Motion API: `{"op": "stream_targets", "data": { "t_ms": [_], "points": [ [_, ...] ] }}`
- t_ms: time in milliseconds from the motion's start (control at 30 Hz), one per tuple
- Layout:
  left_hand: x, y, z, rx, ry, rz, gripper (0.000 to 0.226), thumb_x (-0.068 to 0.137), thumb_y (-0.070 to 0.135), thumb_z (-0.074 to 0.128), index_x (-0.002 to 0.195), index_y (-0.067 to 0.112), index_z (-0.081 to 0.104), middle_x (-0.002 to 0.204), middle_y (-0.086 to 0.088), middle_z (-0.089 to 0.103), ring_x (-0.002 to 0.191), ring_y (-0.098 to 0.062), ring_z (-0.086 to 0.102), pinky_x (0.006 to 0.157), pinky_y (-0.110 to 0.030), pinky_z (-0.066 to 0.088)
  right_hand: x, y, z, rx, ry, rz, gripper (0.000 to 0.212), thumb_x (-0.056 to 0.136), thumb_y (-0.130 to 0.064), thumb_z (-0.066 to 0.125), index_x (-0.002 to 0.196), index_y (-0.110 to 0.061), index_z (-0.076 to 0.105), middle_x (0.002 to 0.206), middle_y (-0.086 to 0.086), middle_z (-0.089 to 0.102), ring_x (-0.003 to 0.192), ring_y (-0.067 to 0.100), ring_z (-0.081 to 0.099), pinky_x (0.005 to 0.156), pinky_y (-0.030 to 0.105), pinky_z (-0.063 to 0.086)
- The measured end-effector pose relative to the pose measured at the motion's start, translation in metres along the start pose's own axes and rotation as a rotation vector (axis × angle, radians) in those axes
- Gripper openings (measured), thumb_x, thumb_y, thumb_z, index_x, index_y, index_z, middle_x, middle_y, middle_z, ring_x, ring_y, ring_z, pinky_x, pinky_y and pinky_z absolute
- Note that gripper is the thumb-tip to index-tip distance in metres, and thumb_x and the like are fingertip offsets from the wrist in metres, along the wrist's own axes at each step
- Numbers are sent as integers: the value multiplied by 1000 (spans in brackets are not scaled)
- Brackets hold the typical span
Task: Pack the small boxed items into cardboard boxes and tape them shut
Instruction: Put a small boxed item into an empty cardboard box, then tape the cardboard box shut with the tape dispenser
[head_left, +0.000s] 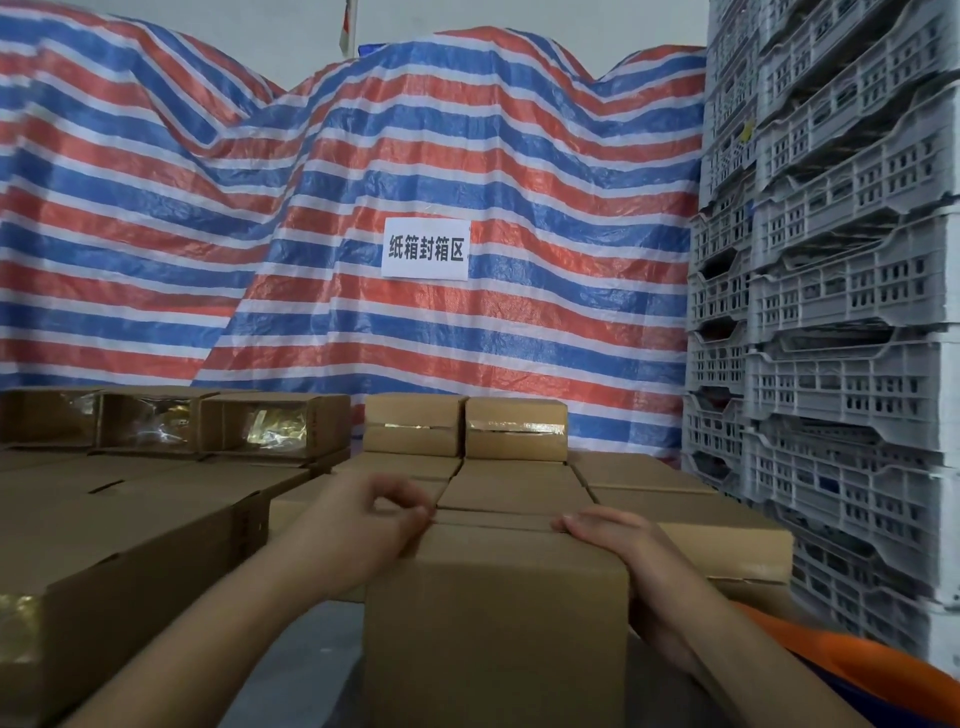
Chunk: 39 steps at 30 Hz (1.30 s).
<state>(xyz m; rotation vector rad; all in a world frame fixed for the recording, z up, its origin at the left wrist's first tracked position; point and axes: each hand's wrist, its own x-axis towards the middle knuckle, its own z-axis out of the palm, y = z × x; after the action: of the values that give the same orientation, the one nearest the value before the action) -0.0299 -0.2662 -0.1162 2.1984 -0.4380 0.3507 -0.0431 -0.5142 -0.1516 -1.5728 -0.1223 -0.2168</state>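
Both hands grip a closed cardboard box (493, 623), left hand (363, 519) curled at its far-left corner, right hand (618, 540) clasping its right edge.

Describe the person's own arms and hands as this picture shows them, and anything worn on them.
Both forearms are bare: no sleeves reach into view, and no gloves cover the left hand or the right hand. No watch, bracelet or ring shows on either. The fingernails look short and plain, though they are small in this view. An orange and dark blue edge shows beside the right arm; what it is cannot be told.
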Motion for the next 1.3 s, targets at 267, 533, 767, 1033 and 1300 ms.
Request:
{"op": "stream_targets", "data": {
  "t_ms": [267, 533, 767, 1033, 1300],
  "points": [
    [-1, 34, 23, 434, -338, 299, 69, 82, 79, 21, 146, 53, 26, 153, 22, 32, 122, 4, 33, 86, -19, 28, -3, 0, 0, -2, 30, -17, 44, 62, -43, 80, 99, -19, 79, 104, 11, 76, 103, 31, 69, 80, 39, 52],
    [-5, 35, 25, 536, -418, 280, 82, 70, 83, 15, 147, 54, 20, 157, 22, 24, 139, -7, 29, 108, -39, 29, -6, -11, 2, -91, 133, -48, 24, 96, -43, 60, 113, -31, 72, 114, -1, 71, 106, 21, 66, 89, 40, 55],
    [-2, 30, 28, 489, -415, 242, 86, 66, 88, 15, 146, 56, 21, 156, 19, 27, 137, -10, 32, 106, -41, 31, -15, -42, -31, -1451, 442, -156, 28, 96, -46, 44, 101, -21, 57, 109, 3, 63, 92, 21, 58, 74, 33, 46],
    [2, 26, 32, 366, -383, 204, 57, 94, 67, 18, 146, 49, 31, 155, 14, 32, 138, -12, 32, 109, -40, 26, -63, -14, -70, -1734, 362, 229, 62, 89, -73, 45, 115, -19, 62, 118, 3, 63, 104, 21, 63, 72, 31, 45],
    [9, 25, 31, 306, -445, 197, 43, 103, 50, 26, 146, 47, 33, 156, 14, 30, 140, -12, 28, 112, -40, 22, -86, 6, -82, -1679, 481, 220, 66, 81, -80, 45, 124, -31, 54, 114, -6, 65, 104, 17, 65, 70, 31, 45]
  ]
}}
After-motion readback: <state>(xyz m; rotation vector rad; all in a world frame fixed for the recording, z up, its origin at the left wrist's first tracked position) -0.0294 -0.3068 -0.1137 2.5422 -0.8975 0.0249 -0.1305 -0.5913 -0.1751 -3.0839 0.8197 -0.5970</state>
